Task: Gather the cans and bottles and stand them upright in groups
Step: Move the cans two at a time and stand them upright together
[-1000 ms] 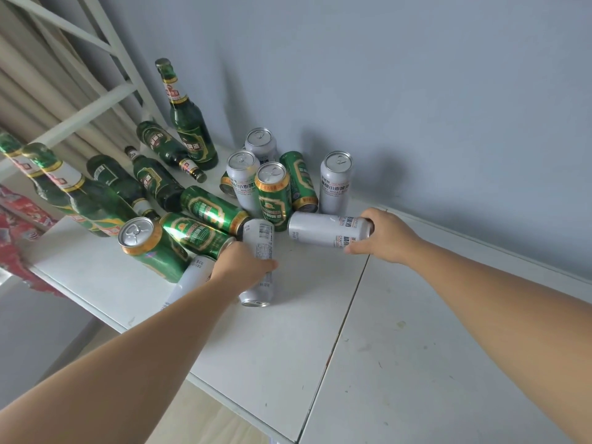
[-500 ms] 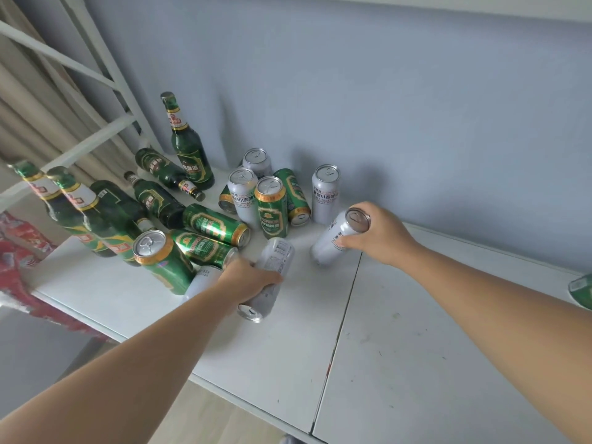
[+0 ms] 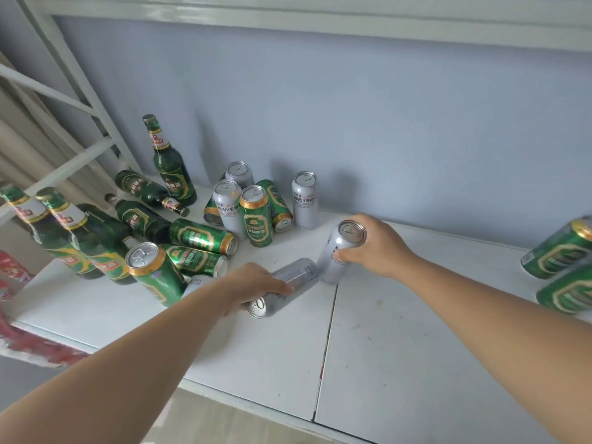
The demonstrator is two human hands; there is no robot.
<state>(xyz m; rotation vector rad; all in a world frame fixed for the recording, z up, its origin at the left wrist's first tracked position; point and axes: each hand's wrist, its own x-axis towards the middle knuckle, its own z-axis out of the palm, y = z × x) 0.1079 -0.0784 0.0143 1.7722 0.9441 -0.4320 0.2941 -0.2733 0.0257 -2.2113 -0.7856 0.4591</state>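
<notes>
— Tipped up since a second ago, the silver can stands nearly upright on the surface, the right hand wrapped round its top.
— And the left hand?
— Gripping a second can, tilted, just left of the silver can. Two green cans well to its right are cut off by the frame edge.

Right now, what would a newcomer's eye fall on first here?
The two hands in the middle: the left hand grips a tilted silver can, the right hand a second silver can, almost upright on the white table. Behind, at left, green bottles and cans crowd together, some standing, some lying.
</notes>
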